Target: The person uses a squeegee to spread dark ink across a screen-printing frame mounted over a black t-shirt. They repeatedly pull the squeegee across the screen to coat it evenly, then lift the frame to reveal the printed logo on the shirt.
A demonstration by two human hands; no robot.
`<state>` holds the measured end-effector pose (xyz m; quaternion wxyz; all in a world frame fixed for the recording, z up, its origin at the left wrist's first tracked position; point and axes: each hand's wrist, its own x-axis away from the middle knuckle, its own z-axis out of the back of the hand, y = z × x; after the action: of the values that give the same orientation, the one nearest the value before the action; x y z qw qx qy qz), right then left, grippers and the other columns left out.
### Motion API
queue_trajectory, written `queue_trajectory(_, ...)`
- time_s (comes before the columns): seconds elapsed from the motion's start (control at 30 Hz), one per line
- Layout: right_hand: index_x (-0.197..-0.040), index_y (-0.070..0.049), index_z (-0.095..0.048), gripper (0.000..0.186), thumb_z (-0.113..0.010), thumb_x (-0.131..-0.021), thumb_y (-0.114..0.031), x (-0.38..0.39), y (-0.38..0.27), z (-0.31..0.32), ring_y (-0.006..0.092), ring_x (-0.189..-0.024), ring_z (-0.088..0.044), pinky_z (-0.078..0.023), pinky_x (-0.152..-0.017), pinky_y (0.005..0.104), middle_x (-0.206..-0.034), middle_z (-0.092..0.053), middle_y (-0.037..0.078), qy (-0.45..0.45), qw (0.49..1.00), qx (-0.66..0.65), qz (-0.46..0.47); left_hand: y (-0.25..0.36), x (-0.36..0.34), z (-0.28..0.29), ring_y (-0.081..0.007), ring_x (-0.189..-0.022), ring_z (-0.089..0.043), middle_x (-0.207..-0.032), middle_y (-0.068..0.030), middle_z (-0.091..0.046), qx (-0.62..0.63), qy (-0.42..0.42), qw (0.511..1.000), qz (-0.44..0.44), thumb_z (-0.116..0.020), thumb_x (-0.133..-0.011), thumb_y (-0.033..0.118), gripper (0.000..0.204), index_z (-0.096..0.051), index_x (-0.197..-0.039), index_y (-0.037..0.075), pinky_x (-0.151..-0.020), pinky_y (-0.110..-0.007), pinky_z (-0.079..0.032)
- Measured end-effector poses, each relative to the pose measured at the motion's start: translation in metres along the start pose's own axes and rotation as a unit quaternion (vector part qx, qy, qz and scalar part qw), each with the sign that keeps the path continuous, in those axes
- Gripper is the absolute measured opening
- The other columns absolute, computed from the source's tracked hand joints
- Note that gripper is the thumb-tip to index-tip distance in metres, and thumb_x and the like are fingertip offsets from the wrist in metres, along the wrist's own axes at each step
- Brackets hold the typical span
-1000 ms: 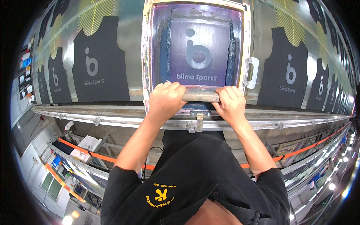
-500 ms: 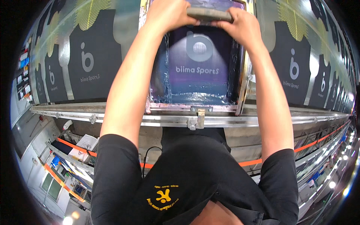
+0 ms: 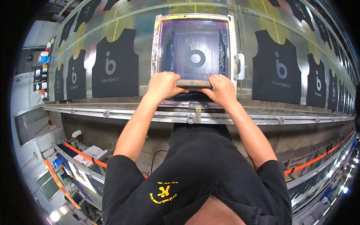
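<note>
Both of my hands grip a long squeegee [image 3: 194,84] by its bar, held crosswise over the near part of a screen-printing frame [image 3: 231,48]. My left hand [image 3: 163,86] is wrapped round the bar's left end, and my right hand [image 3: 220,89] round its right end. Inside the frame, the mesh [image 3: 182,39] shows a pale round logo with lettering below it. Dark ink [image 3: 222,47] lies in streaks along the mesh's sides and near edge. The squeegee's lower edge is hidden beneath the bar and my fingers.
Dark printed garment panels [image 3: 116,63] lie on the long table left of the frame, and more panels [image 3: 277,67] lie on the right. A metal rail [image 3: 150,115] runs along the near edge, with a clamp [image 3: 197,112] at the frame. A white handle [image 3: 240,66] sticks out on the frame's right side.
My hands have drawn the squeegee from the far end of the screen toward me, to its near part. My elbows have bent, and the view has shifted, showing the whole frame.
</note>
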<state>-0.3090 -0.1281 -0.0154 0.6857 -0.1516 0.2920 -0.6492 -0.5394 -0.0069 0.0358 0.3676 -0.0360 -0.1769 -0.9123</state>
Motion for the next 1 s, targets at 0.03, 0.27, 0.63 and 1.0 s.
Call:
queue_trajectory(0.03, -0.083, -0.006, -0.065, 0.043, -0.092, -0.074, -0.038, -0.005, 0.002, -0.008, 0.0349, -0.082, -0.068, -0.054, -0.075, 0.0476, -0.082, -0.068, 0.012, -0.002, 1.0, 0.002, 0.001, -0.004, -0.004, 0.006, -0.0351, -0.078, -0.075, -0.078, -0.0129, -0.075, -0.001, -0.019, 1.0, 0.014, -0.089, -0.071, 0.058, 0.054, -0.076, -0.08, 0.007, -0.069, -0.048, -0.059)
queue_trajectory(0.27, -0.08, 0.0, -0.068, 0.068, -0.081, -0.083, -0.066, -0.029, 0.001, -0.025, 0.041, -0.082, -0.071, -0.056, -0.073, 0.049, -0.082, -0.071, 0.021, -0.175, 0.977, -0.019, -0.118, -0.041, -0.019, -0.026, -0.0356, -0.077, -0.076, -0.076, -0.0159, -0.076, 0.076, -0.191, 0.975, 0.088, -0.09, -0.06, 0.074, 0.073, -0.085, -0.09, 0.008, -0.074, -0.045, -0.06)
queue_trajectory(0.63, -0.111, 0.003, -0.076, 0.044, -0.071, -0.105, -0.04, -0.052, 0.118, 0.047, 0.0114, -0.086, -0.065, -0.053, -0.081, 0.0298, -0.094, -0.075, 0.007, 0.187, 0.89, -0.096, -0.405, -0.064, -0.166, 0.046, -0.0399, -0.089, -0.076, -0.086, -0.0188, -0.077, 0.046, -0.067, 0.995, -0.052, -0.085, -0.069, 0.071, 0.068, -0.082, -0.096, 0.008, -0.08, -0.05, -0.059)
queue_trajectory(1.0, -0.124, -0.002, -0.07, 0.04, -0.075, -0.102, -0.036, -0.054, 0.119, 0.029, 0.0035, -0.055, -0.045, -0.034, -0.048, 0.0243, -0.072, -0.056, -0.006, 0.098, 0.787, -0.3, -0.529, -0.114, -0.227, 0.021, -0.0375, -0.103, -0.074, -0.105, -0.0138, -0.078, 0.069, -0.047, 0.994, -0.064, -0.084, -0.083, 0.049, 0.049, -0.078, -0.114, 0.013, -0.089, -0.05, -0.056)
